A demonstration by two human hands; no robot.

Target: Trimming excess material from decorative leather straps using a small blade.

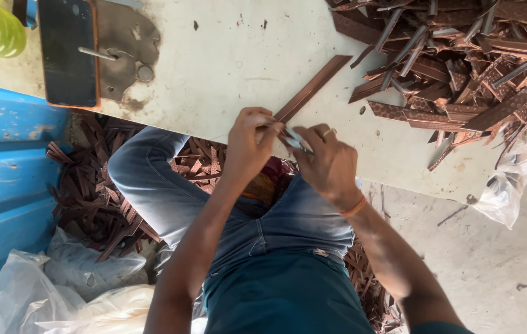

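Left hand: my left hand (pixel 248 145) pinches the near end of a long, narrow brown strip with a ribbed copper-coloured face (pixel 313 88), thumb and fingers closed tight on it at the table edge.

Right hand: my right hand (pixel 330 162) is curled shut around a small, thin, pale tool (pixel 298 141); I cannot tell whether it is a blade or a peeled sliver. A ring sits on one finger and an orange band (pixel 354 207) on the wrist.

Strip: it lies slanted across the worn off-white tabletop (pixel 226 68), far end pointing up and right, near end overhanging above my jeans.

Around: a loose heap of similar brown patterned offcuts (pixel 461 62) fills the top right of the table, well apart from my hands. More brown scraps (pixel 93 198) cover the floor under the table beside a blue corrugated panel (pixel 4 161). A dark flat slab with an orange edge (pixel 67 49) lies top left, and crumpled clear plastic bags (pixel 41 291) rest at lower left.

Risk: as I judge it, the two hands work almost touching, so a slip of the tool could catch my left fingertips.

Risk: the strip rests on the table only by its own weight; a hard pull could swing its far end or bend it.

Risk: the tool works right above my lap.
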